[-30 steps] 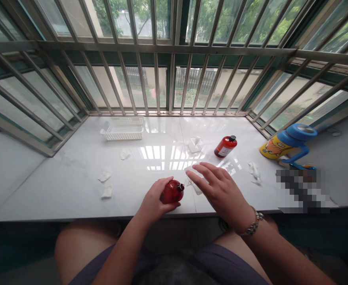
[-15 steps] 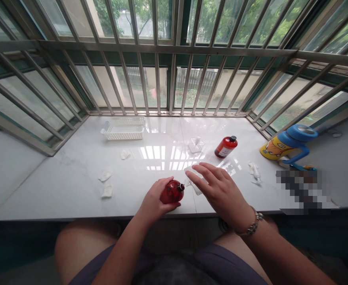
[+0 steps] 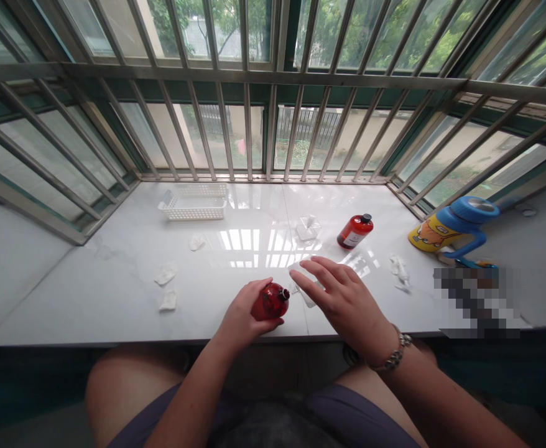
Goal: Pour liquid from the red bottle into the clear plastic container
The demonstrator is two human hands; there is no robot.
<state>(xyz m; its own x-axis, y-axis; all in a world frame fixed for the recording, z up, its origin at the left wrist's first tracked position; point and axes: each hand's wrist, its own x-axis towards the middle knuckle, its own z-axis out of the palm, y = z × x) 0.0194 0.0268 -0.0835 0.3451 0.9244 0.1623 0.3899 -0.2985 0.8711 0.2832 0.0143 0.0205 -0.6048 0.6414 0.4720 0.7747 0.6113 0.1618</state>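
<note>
A round, glossy red bottle (image 3: 269, 303) with an uncapped dark mouth is gripped by my left hand (image 3: 244, 314), close to the counter's front edge. My right hand (image 3: 342, 298) is closed around a clear plastic container (image 3: 310, 302), fingers curved over its top and thumb hidden. The container's small narrow end sits right beside the red bottle's mouth; whether they touch I cannot tell. Farther back stands or leans a second red bottle (image 3: 354, 231) with a black cap and pale label. Left of it is a small clear faceted piece (image 3: 308, 229).
White perforated basket (image 3: 196, 213) at the back left. Crumpled white tissues (image 3: 167, 301) lie on the left of the glossy counter (image 3: 114, 311). To the right are a small white tube-like item (image 3: 400, 272) and a blue-yellow handled flask (image 3: 450, 227). Metal bars (image 3: 273, 134) line the window behind.
Almost nothing differs. My right fingers and the clear container have shifted very slightly; the red bottle and my left hand stay in place.
</note>
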